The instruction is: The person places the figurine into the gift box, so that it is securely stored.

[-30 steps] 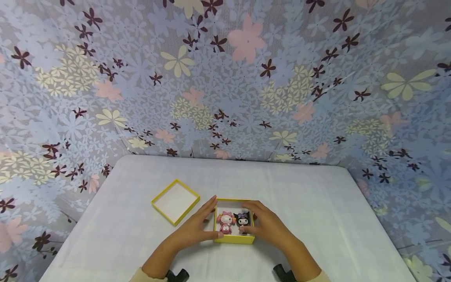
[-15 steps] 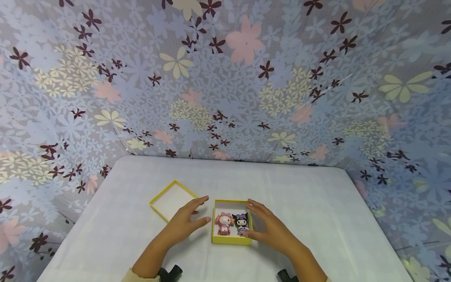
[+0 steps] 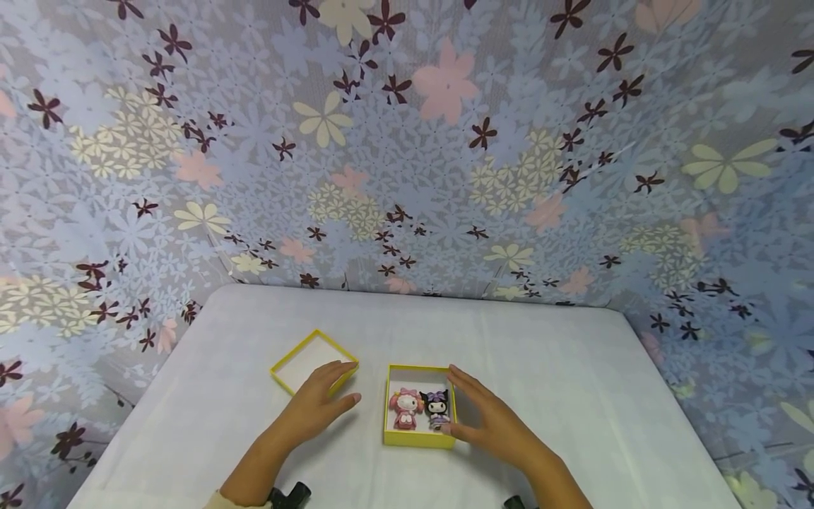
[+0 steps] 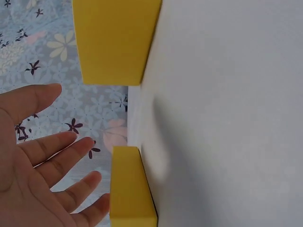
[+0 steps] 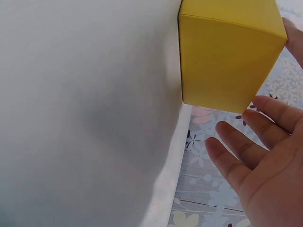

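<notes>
Figures (image 3: 406, 418) in box (image 3: 418, 440). Left hand (image 3: 310, 406) spread by lid (image 3: 308, 355), right hand (image 3: 499, 425) spread along box's right side. Likely step: fetching lid; needs edge grip.

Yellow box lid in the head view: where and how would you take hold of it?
I'd pinch the yellow lid by its near-right wall, with the left hand coming from the near right. It lies flat, seemingly open side up, turned cornerwise, so that raised wall faces the hand.
</notes>
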Demonstrator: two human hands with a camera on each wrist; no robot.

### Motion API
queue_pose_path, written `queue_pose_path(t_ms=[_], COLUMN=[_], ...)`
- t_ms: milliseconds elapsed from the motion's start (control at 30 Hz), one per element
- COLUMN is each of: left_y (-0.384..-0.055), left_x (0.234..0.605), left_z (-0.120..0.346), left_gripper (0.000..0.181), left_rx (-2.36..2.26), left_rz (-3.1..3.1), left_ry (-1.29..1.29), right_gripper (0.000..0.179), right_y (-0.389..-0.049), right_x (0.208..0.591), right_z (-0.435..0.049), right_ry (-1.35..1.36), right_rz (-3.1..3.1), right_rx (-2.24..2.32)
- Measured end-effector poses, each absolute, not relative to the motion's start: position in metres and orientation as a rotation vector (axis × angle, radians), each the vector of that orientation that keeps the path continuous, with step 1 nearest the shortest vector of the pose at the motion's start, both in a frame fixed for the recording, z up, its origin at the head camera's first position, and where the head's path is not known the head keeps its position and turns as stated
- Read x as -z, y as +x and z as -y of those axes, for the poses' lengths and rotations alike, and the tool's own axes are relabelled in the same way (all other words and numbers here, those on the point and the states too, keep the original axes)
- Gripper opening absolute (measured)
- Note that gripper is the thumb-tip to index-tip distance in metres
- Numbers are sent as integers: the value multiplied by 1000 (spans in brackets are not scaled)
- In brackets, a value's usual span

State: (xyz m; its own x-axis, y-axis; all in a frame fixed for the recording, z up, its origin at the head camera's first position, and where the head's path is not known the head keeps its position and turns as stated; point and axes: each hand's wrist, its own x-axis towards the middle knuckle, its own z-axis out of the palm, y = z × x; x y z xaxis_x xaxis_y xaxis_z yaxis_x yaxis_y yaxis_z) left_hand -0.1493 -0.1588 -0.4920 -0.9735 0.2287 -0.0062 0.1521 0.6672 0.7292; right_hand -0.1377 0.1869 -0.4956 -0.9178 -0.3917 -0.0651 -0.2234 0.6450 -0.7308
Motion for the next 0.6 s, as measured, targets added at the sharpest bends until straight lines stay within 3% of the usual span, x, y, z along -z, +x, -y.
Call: queue_pose_path(t_ms=[600], left_y=[-148], left_x=[499], left_z=[164], left_gripper=[59], left_rx=[-1136], left_rz=[-2719], left_ry=[353], right_gripper=[90], right_y=[-136], right_x=[497], right_z=[-187], right_ry=[-491], right_rz=[-2613], right_rx=[1182])
